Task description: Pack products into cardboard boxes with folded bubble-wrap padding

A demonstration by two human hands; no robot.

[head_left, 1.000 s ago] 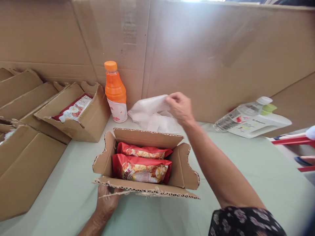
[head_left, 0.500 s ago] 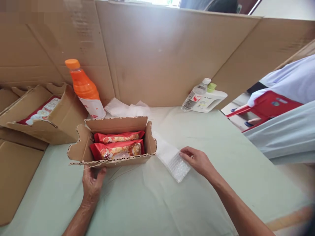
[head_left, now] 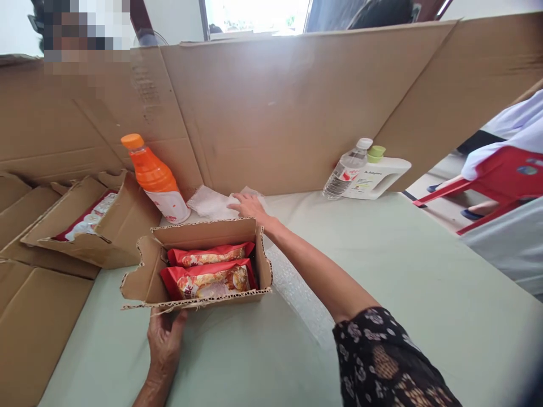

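An open cardboard box [head_left: 169,282] with ragged edges holds a pair of red snack packets [head_left: 220,280]. My left hand [head_left: 164,342] grips the box's lower front edge; its fingertips are hidden at the box. Beyond the box, my right hand [head_left: 248,204] stretches out, fingers spread, over crumpled translucent white wrapping [head_left: 210,202] and touches it. A strip of bubble wrap [head_left: 297,291] lies to the right of the box, partly covered by my right forearm.
Behind the box at left leans an orange drink bottle [head_left: 156,178]. More cardboard boxes [head_left: 123,226] stand on the left. A clear water bottle [head_left: 345,172] and a white jug [head_left: 377,178] stand before the cardboard wall [head_left: 275,118]. A red stool [head_left: 504,172] is off to the right.
My right hand has let go of the bubble wrap strip and moved left and away from me, to the wrapping behind the box. My left hand stays at the box. The view has tilted up.
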